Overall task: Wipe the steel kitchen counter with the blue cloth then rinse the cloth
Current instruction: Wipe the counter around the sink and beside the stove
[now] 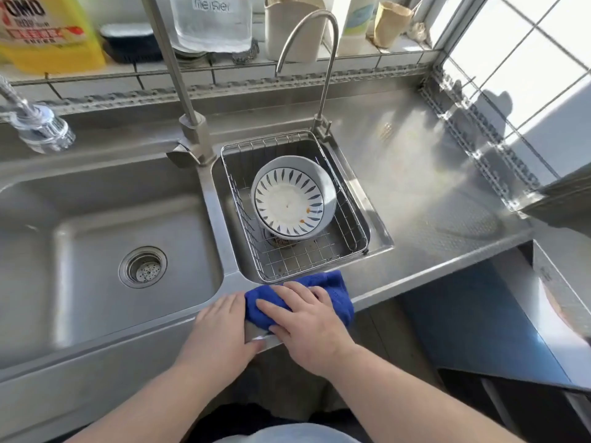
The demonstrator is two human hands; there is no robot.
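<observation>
The bunched blue cloth [332,290] is pressed flat on the front lip of the steel counter [425,199], just before the small basin holding a wire basket [358,225]. It is covered by the right hand [308,327], fingers extended; the left hand [222,330], fingers spread, touches its left edge. Wiping is judged under way; next, strokes across the right-hand counter seem called for, then rinsing.

1 head view, looking steeply down over sink [105,244] and counter [425,193], close range.

Daylight: bright, from window [524,59] at right. Glare on steel counter [425,187]. Edges bowed; slight overall softness.
</observation>
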